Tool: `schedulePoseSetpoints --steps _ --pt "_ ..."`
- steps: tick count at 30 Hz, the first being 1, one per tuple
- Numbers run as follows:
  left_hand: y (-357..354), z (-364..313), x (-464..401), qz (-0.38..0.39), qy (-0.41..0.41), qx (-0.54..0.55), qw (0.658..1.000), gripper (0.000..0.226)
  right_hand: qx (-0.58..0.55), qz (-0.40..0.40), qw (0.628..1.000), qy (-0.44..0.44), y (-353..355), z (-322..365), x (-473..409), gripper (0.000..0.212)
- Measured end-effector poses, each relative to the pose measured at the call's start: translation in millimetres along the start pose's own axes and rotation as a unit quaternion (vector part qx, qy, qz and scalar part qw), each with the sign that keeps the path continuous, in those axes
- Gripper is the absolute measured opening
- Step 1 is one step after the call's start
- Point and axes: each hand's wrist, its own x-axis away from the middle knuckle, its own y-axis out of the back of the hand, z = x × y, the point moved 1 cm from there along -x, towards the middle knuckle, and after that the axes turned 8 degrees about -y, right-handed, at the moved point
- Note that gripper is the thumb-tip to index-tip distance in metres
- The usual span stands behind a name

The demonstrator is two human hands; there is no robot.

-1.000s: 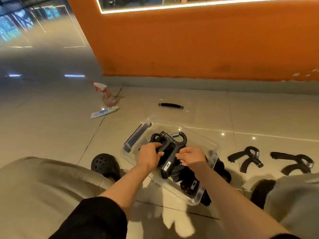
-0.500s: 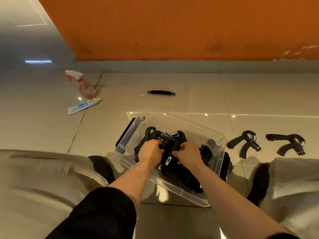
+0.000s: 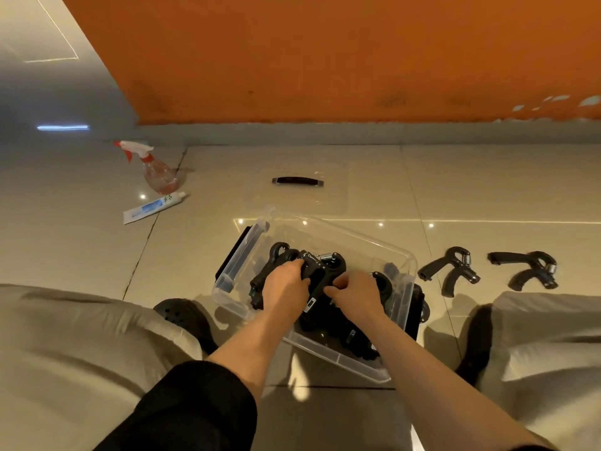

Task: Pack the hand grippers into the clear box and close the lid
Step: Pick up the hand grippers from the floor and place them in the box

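We have both hands down inside the clear box [image 3: 403,255], which sits open on the tiled floor [image 3: 422,183] between our knees. Our left hand [image 3: 284,284] curls its fingers around a black hand gripper [image 3: 317,275], and our right hand [image 3: 356,292] pinches the same gripper from the other side, holding it over the other grippers [image 3: 341,333] already piled in the box. Two more grippers [image 3: 450,271] lie on the floor just right of the box. The clear lid [image 3: 331,196], with its black handle [image 3: 297,181], lies flat beyond the box. A spray bottle [image 3: 154,170] and a tube [image 3: 154,206] lie off to the left.
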Motion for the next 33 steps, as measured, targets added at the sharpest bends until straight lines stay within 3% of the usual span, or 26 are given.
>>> schedulePoseSetpoints --steps 4,6,8,11,14,20,25,33 --pt "5 -36 1 -0.054 -0.041 0.042 0.997 0.04 -0.07 -0.114 0.989 0.066 34 -5 13 0.013" --pt "3 -61 5 -0.086 -0.084 0.059 0.991 0.041 -0.091 -0.207 0.967 0.12 57 -13 19 0.009" --pt "-3 -90 10 -0.1 -0.127 0.086 0.983 0.041 -0.126 -0.276 0.946 0.118 80 -30 22 0.009" --pt "-24 -132 19 -0.084 -0.187 0.108 0.973 0.04 -0.2 -0.25 0.947 0.004 114 -70 25 0.008" --pt "-61 -160 28 -0.063 -0.275 0.064 0.957 0.038 -0.213 -0.242 0.944 -0.064 137 -121 23 0.012" --pt "-117 -198 31 0.041 -0.251 0.028 0.967 0.042 -0.119 -0.271 0.951 -0.085 157 -185 23 0.019" --pt "-158 -223 9 0.086 -0.238 -0.002 0.968 0.039 -0.134 -0.233 0.956 -0.116 163 -216 0 0.024" --pt "-195 -235 -52 0.071 -0.188 -0.113 0.973 0.035 -0.111 -0.163 0.972 -0.126 169 -257 -56 0.031"
